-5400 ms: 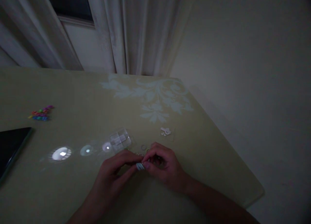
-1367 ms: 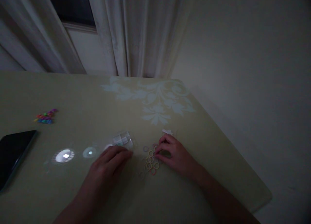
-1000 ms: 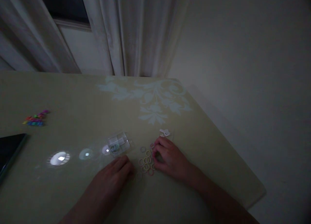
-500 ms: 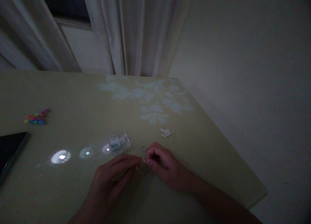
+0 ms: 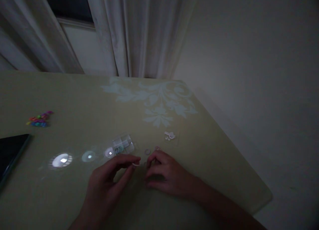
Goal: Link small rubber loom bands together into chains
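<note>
My left hand (image 5: 107, 181) is closed in a pinch, thumb against fingertips, on a small thin white curved piece (image 5: 136, 164). Just right of it, my right hand (image 5: 169, 173) is low over the table with its fingers bent and apart; I make out nothing held there. A small pale ring (image 5: 148, 152) lies beyond the gap between the hands. Another small pinkish ring-like piece (image 5: 157, 148) shows at the right knuckles, partly hidden. Behind my left fingers sits a clear divided plastic box (image 5: 123, 144) with greenish rings in one compartment.
A white key-shaped piece with small bits on a clear sheet (image 5: 170, 136) lies beyond my right hand. At the left are a pile of colourful small pieces (image 5: 40, 119) and a dark flat device (image 5: 12, 152). Curtains and a wall border the table (image 5: 74, 100).
My hands have drawn apart; the white piece stays in the left fingers, which moved slightly left. My right fingers have spread from their pinch, and the pinkish piece near the knuckles now shows.
</note>
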Demonstrator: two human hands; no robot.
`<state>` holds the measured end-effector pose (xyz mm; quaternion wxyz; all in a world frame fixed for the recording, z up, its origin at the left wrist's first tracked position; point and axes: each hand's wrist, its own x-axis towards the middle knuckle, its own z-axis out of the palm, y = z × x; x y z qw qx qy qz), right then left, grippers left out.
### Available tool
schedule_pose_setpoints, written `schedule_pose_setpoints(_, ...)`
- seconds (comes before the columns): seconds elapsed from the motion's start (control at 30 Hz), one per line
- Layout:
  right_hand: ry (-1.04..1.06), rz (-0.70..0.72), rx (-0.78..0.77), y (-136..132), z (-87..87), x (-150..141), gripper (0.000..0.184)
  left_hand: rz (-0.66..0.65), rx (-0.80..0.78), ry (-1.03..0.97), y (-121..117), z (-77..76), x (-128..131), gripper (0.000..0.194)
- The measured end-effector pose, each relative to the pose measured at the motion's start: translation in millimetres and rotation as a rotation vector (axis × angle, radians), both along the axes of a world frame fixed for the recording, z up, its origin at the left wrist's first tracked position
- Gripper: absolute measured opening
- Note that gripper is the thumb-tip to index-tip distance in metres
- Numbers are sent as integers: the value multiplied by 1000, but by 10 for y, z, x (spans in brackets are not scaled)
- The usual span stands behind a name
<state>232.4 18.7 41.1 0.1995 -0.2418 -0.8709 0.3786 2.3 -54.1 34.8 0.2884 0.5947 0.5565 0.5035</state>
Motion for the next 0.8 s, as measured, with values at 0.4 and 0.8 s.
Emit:
schedule_pose_setpoints(0.4, 9, -39, 19, -84, -29, -63, 6, -113, 97, -5, 91, 39, -34, 28)
schedule_pose_setpoints(0.8, 273, -249, -356, -97, 10, -110, 12, -152, 90, -35, 46, 18, 70, 18)
